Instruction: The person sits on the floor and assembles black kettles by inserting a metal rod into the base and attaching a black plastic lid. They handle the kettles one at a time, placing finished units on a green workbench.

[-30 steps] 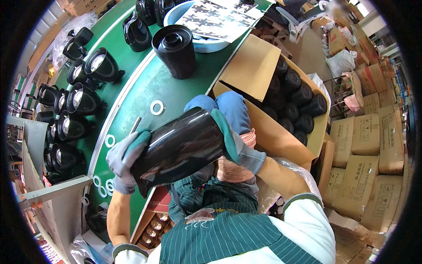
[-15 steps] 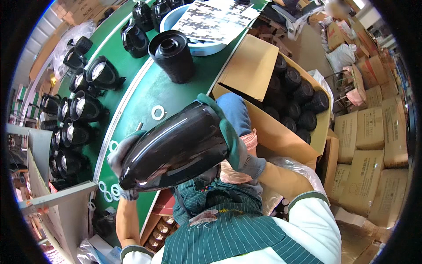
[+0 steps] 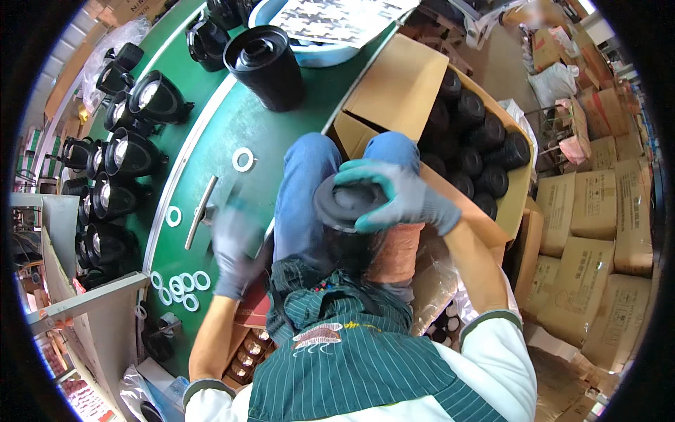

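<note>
A black jug body (image 3: 349, 247) stands between my knees, round end up. On that end my right hand (image 3: 394, 197), in a grey-and-green glove, has its thumb and fingers closed around a black round cap or base (image 3: 344, 204). Whether this piece is separate from the body cannot be made out. My left hand (image 3: 238, 243), gloved too, is over the edge of the green table (image 3: 274, 137), smeared by motion; its fingers do not show clearly. A metal rod (image 3: 202, 212) lies just left of it, with white rings (image 3: 184, 283) nearer me and a single ring beyond.
A larger black cylinder (image 3: 267, 74) stands farther up the table, by a blue basin (image 3: 330, 55) with printed sheets over it. Black jugs with shiny liners (image 3: 130, 151) line the left side. To the right, an open carton (image 3: 401, 88) holds several black ribbed pieces.
The glossy jug body, held tilted in both hands before, is now upright between my knees. My left hand has let go and moved to the table edge; my right is on the top end.
</note>
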Action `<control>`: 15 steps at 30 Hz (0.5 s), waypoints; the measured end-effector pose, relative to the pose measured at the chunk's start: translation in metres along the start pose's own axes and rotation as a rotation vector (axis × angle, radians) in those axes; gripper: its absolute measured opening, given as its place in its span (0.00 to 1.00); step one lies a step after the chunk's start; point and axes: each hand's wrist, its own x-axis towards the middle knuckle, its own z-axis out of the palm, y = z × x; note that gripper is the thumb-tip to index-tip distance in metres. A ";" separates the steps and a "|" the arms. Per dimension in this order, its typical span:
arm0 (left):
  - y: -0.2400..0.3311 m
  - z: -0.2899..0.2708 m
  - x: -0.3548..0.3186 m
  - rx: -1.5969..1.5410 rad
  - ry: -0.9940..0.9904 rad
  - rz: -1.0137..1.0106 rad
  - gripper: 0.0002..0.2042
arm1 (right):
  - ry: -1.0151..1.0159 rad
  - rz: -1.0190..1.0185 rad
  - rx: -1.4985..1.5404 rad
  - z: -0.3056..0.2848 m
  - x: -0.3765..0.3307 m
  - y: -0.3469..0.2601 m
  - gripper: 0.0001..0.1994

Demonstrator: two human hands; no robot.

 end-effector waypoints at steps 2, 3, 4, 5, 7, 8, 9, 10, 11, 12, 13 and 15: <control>-0.049 0.007 -0.015 0.437 0.155 -0.456 0.25 | -0.030 -0.081 -0.268 0.031 -0.007 0.024 0.45; -0.059 0.001 -0.004 0.750 0.241 -0.529 0.22 | 0.034 -0.112 -0.330 0.046 -0.011 0.037 0.48; -0.096 0.000 -0.026 0.611 0.067 -0.666 0.21 | 0.055 -0.133 -0.274 0.053 -0.007 0.047 0.53; -0.107 -0.003 -0.022 0.451 -0.106 -0.785 0.20 | 0.092 -0.143 -0.229 0.056 -0.005 0.056 0.58; -0.110 -0.007 -0.029 0.331 -0.135 -0.820 0.20 | 0.158 -0.181 0.046 0.073 -0.011 0.068 0.57; -0.103 -0.014 -0.013 0.266 -0.146 -0.824 0.20 | 0.204 -0.201 0.175 0.080 -0.012 0.072 0.57; -0.098 -0.016 -0.003 0.163 -0.073 -0.774 0.18 | 0.287 -0.200 0.307 0.088 -0.010 0.075 0.56; -0.076 -0.023 0.022 -0.071 -0.055 -0.755 0.18 | 0.378 -0.194 0.433 0.096 -0.010 0.080 0.54; -0.045 -0.037 0.051 -0.295 -0.035 -0.741 0.18 | 0.460 -0.191 0.566 0.103 -0.010 0.082 0.53; -0.022 -0.044 0.071 -0.431 -0.054 -0.564 0.19 | 0.459 -0.175 0.500 0.105 -0.009 0.075 0.51; 0.004 -0.052 0.091 -0.558 -0.064 -0.390 0.21 | 0.454 -0.146 0.585 0.105 -0.008 0.066 0.51; 0.061 -0.071 0.139 -0.508 -0.165 -0.121 0.20 | 0.443 -0.090 0.753 0.105 -0.006 0.053 0.51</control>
